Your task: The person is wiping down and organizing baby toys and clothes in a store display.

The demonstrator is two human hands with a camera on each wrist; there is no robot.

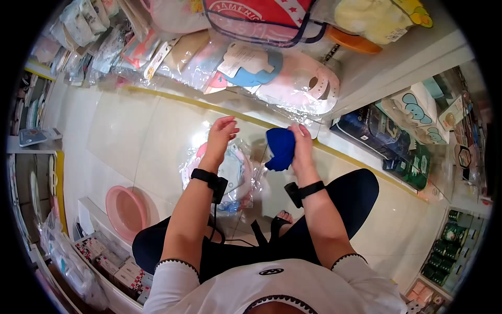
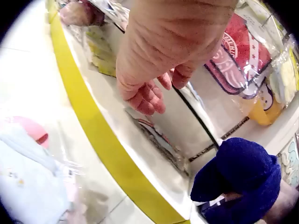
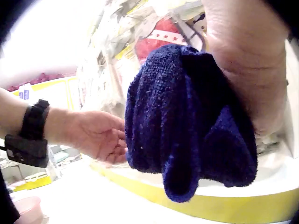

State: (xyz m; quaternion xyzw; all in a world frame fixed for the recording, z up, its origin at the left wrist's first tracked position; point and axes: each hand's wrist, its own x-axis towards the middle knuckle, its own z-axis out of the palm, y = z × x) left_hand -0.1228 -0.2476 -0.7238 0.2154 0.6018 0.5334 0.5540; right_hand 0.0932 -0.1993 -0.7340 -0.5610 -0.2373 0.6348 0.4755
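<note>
A dark blue, folded cloth [image 1: 281, 148] with a towel-like texture is in my right hand [image 1: 302, 149], gripped along its right side. In the right wrist view the cloth [image 3: 163, 116] hangs in thick folds, with a rounded flap at its lower edge, and hides most of the right fingers. My left hand [image 1: 220, 137] is off to the left of the cloth with its fingers loosely bent and nothing in them. Below the left forearm, pastel items in clear plastic [image 1: 235, 175] lie on the floor.
A low shelf with a yellow edge [image 1: 204, 103] runs in front of me, bearing bagged bibs [image 1: 293, 78]. Dark packages [image 1: 366, 131] stand on the right. On the left floor is a pink basin [image 1: 125, 212], near a bin of small boxes [image 1: 112, 261].
</note>
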